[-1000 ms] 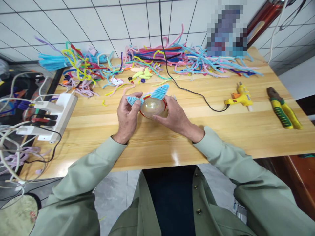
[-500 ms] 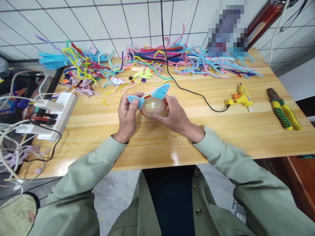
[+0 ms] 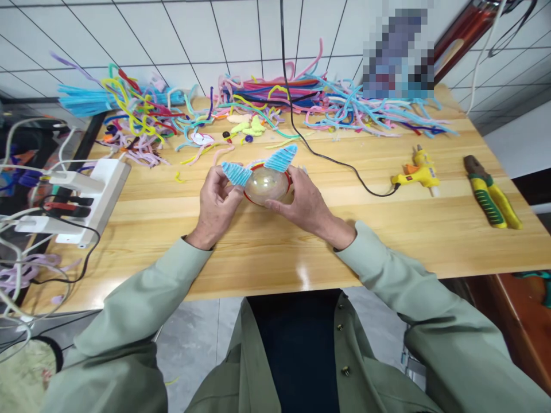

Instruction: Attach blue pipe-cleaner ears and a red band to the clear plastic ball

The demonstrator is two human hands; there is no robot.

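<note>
A clear, rounded plastic shell (image 3: 267,184) with a red rim is between my hands, low over the table. Two striped blue pipe-cleaner ear shapes stand up from it: a left ear shape (image 3: 236,173) and a right ear shape (image 3: 282,158). My right hand (image 3: 306,198) grips the shell's right side, thumb across the near face and fingers mostly hidden behind. At the left, my left hand (image 3: 218,201) is closed by the base of the left ear shape, thumb below it and fingertips behind it.
Heaped pipe cleaners (image 3: 275,94) line the tiled wall. To the right lie a yellow glue gun (image 3: 417,172), its black cord (image 3: 331,158) crossing the table, and pliers (image 3: 493,195). A white power strip (image 3: 101,198) with plugs is at the left edge. Small craft pieces (image 3: 249,127) lie beyond my hands.
My left thumb has slid down off the face of the left ear shape, which now shows whole and tilts more upright. My right hand keeps its hold on the shell.
</note>
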